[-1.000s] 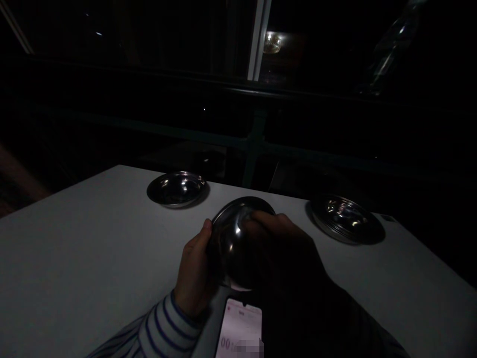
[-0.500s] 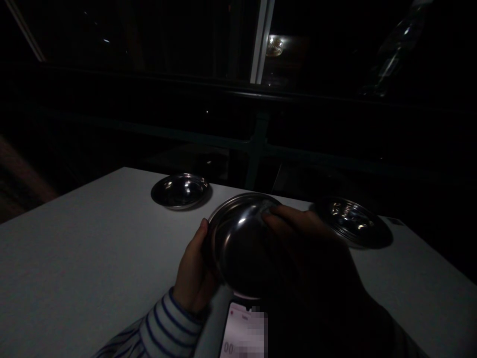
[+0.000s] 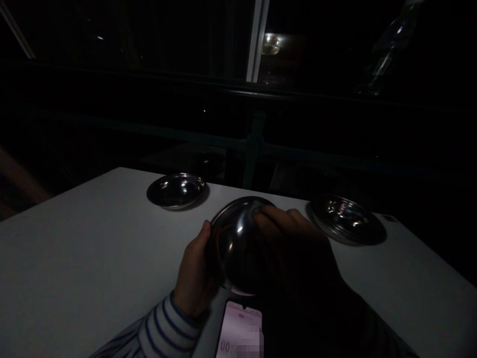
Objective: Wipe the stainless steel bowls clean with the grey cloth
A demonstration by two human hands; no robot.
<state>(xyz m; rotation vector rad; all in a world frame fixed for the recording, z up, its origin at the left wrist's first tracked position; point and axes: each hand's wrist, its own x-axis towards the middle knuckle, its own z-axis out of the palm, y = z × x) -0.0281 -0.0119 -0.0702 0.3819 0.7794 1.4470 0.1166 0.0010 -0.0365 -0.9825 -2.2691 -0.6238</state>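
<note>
A tilted steel bowl (image 3: 234, 233) is held over the surface (image 3: 93, 238), with the left hand (image 3: 194, 276) grip clamped on its rim. The right hand (image 3: 294, 243) is laid against its inside; that grip's state cannot be told.

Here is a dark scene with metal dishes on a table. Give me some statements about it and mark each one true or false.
1. The left hand grips the left rim of a steel plate, which is tilted up off the table. True.
2. The right hand lies flat on the table, away from the plate. False: its fingers touch the upper part of the plate.
3. A phone with a lit screen lies close to the person, just below the held plate. True.
4. The steel bowl at the far left is full of food. False: only shiny metal shows inside.
5. The steel dish on the right is stacked on that bowl. False: they lie far apart.
</note>
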